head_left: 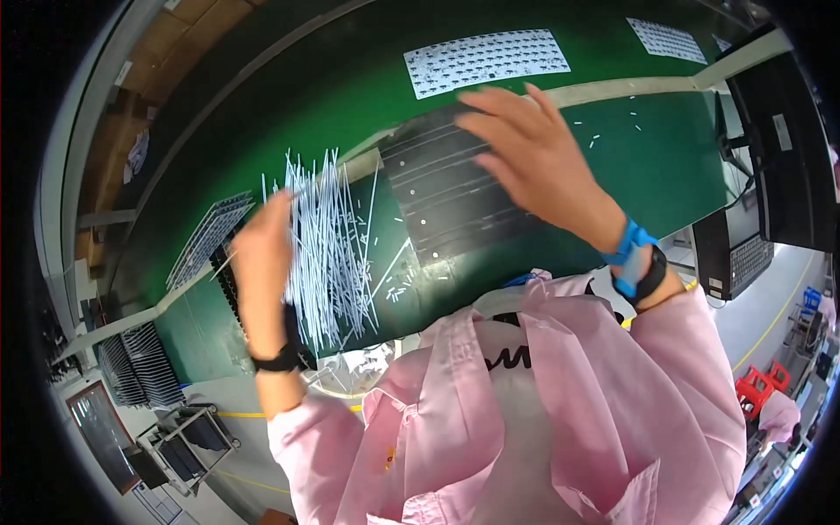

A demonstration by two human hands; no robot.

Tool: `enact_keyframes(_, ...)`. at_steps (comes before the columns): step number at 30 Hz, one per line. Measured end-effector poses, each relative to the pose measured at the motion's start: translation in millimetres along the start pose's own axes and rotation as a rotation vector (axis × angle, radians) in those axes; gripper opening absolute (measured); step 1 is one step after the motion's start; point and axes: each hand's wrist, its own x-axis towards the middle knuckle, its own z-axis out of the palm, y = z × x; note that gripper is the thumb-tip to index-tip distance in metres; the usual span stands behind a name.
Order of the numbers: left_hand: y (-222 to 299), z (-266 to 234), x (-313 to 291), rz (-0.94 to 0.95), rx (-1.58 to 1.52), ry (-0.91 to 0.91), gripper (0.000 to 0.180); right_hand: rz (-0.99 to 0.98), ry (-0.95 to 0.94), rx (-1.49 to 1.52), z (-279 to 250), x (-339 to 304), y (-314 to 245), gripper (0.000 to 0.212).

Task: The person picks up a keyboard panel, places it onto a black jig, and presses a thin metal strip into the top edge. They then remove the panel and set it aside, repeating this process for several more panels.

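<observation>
Long thin white sticks (324,254) lie in a thick heap on the green table. My left hand (265,241) is closed at the heap's left side. A thin white stick runs through its fingers, its lower end jutting out on the left; the fingers are partly smeared. Above a dark flat plate (446,188) with parallel grooves, my right hand (542,162) is raised with its fingers spread and nothing in them. Several small pale round bits sit along the plate's left side.
Short white pieces (401,284) are scattered between heap and plate. Behind them lies a white sheet with dark marks (486,61). White racks (210,238) lean at left. A monitor (779,140) and keyboard (751,261) stand at right.
</observation>
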Motion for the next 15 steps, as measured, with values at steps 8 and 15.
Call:
enact_keyframes(8,120.8,70.0,41.3,0.308,-0.429,-0.011,0.019,0.134,-0.604,-0.178,38.3,-41.9,71.2,0.019)
enact_keyframes(15,91.6,85.9,17.3,0.134,-0.326,0.003,0.014,0.081,-0.254,-0.073,41.6,-78.3,85.8,0.010)
